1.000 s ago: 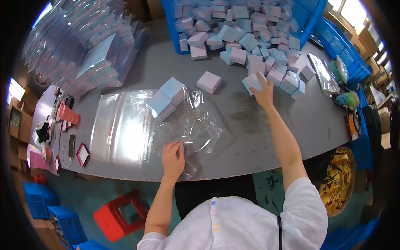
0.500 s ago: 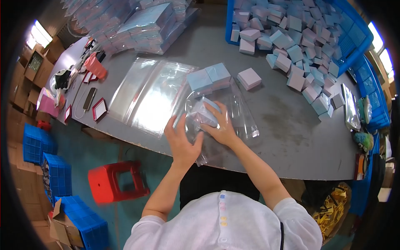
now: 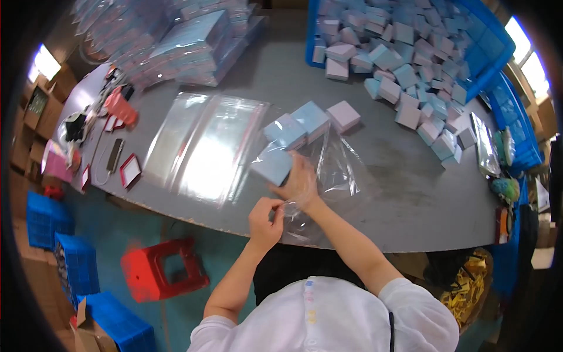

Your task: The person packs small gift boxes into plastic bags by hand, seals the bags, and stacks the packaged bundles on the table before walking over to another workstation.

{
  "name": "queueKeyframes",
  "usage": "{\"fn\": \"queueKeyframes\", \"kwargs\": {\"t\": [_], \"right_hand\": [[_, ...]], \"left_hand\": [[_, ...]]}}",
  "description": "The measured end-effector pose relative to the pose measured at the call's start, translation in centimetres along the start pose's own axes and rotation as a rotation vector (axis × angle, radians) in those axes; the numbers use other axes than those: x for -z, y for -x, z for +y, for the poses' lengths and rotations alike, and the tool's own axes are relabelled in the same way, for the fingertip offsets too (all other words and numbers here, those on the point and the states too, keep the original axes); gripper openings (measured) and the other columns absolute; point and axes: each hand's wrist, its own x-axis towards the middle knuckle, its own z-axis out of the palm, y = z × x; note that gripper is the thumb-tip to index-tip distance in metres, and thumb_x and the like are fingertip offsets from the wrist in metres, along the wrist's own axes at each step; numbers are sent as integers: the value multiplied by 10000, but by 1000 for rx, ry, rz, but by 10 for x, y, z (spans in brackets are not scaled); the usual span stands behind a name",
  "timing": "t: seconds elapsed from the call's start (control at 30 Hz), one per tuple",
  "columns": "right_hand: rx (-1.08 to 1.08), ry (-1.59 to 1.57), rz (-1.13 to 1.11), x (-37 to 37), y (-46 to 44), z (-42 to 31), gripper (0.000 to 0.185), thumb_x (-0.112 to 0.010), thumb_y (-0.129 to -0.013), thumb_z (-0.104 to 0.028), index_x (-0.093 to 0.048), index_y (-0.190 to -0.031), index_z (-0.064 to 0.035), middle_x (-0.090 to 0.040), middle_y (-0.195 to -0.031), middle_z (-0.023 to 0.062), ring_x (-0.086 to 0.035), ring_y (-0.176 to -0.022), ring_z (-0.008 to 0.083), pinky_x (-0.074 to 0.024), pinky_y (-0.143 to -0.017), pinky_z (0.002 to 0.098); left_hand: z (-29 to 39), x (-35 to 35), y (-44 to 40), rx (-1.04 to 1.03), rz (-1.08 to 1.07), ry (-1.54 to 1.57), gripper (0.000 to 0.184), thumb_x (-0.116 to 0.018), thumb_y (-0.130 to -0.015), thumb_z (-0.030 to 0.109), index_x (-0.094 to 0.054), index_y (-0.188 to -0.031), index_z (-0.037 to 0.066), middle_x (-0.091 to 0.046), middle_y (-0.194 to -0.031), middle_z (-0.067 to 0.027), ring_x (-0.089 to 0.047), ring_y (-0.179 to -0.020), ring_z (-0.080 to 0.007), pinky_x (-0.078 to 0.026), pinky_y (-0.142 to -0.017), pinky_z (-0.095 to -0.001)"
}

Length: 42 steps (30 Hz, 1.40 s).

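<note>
My left hand (image 3: pixel 265 224) is closed at the near edge of a clear plastic bag (image 3: pixel 337 170), its fingertips pinching the film by my right wrist. My right hand (image 3: pixel 302 183) reaches into the bag, its fingers against the right side of a light-blue box (image 3: pixel 272 165). Beyond that box, two more light-blue boxes (image 3: pixel 309 120) sit side by side under the film, close against it. A pinkish-white box (image 3: pixel 343 117) lies just to their right. Part of my right hand's grip is hidden behind the box.
Flat clear bags (image 3: pixel 217 146) lie left of my hands. Filled packs (image 3: pixel 190 50) are stacked at the back left. Many small boxes spill from a tipped blue crate (image 3: pixel 489 53) at the back right. A red stool (image 3: pixel 167 270) stands on the floor at left.
My right hand has moved inside the bag with the box, now lying beside the other two. My left hand has dropped back toward me and closed on the bag's edge.
</note>
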Motion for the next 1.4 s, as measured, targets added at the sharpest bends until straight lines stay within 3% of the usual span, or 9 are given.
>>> {"fn": "queueKeyframes", "kwargs": {"t": [0.27, 0.4, 0.47, 0.63, 0.7, 0.77, 0.9, 1.1, 1.4], "right_hand": [[307, 323, 247, -26, -38, -17, 827, -697, -804, -386, -297, -1391, 39, -371, -1412, 220, -466, -1217, 400, -422, -975, 438], [-200, -406, -70, -18, -29, -14, 562, -706, -726, -4, -438, -1219, -4, -499, -1164, 211, -469, -1160, 406, -369, -978, 530], [399, -145, 52, -66, -34, 13, 593, -698, -727, -183, -485, -1241, 22, -506, -1222, 191, -485, -1167, 392, -411, -936, 496], [589, 186, -507, 28, -3, 19, 495, -575, -832, -100, -517, -1319, -30, -448, -1425, 170, -428, -1294, 354, -326, -1089, 483], [520, -492, -1127, 129, 2, 50, 447, -626, -833, -136, -569, -1264, -29, -525, -1356, 157, -487, -1260, 304, -375, -1058, 439], [-133, -306, -834, 228, -12, 78, 524, -713, -765, -189, -576, -1252, -51, -585, -1286, 143, -548, -1191, 301, -439, -988, 418], [-295, 1135, 461, 302, -10, 269, 521, -685, -771, -137, -550, -1273, -91, -564, -1218, 241, -543, -1133, 364, -362, -1019, 479], [-464, 75, -293, 321, 11, 276, 737, -709, -816, -257, -361, -1455, -141, -464, -1360, 194, -483, -1187, 383, -412, -967, 495], [-235, 193, 52, 242, 15, 187, 826, -749, -754, -323, -353, -1458, -152, -528, -1233, 186, -489, -1166, 387, -415, -983, 449]], "left_hand": [[8, -3, -10, -21, -57, 6, 98, -654, -786, -52, -596, -844, 2, -581, -760, -130, -585, -660, -275, -465, -607, -341], [1, 0, -19, -43, -36, -14, 101, -660, -791, -46, -601, -854, 8, -580, -758, -128, -581, -643, -278, -463, -598, -342], [-1, -2, -16, -93, -105, -39, 93, -657, -798, -39, -601, -855, 7, -584, -761, -131, -585, -650, -286, -467, -603, -343], [-11, 11, -23, 105, -5, -149, 52, -632, -838, -9, -604, -882, -5, -612, -777, -138, -611, -712, -263, -475, -662, -326], [-24, 15, -25, 123, 37, -162, 44, -625, -854, 3, -606, -892, -12, -613, -778, -117, -599, -712, -218, -466, -668, -312], [-23, 18, -29, 160, 29, -146, 42, -620, -860, 6, -604, -892, -16, -613, -782, -106, -590, -716, -205, -464, -670, -307], [-27, 19, -33, 204, 26, -120, 47, -612, -875, 17, -596, -894, -23, -607, -796, -75, -565, -729, -169, -456, -678, -291], [-25, 22, -42, 213, 74, -119, 56, -613, -868, 15, -584, -898, -22, -590, -783, -71, -548, -728, -165, -450, -697, -287], [-2, 22, -52, -16, 131, -356, 205, -638, -775, -49, -614, -976, -14, -570, -988, -127, -560, -909, -278, -459, -822, -359]]}}
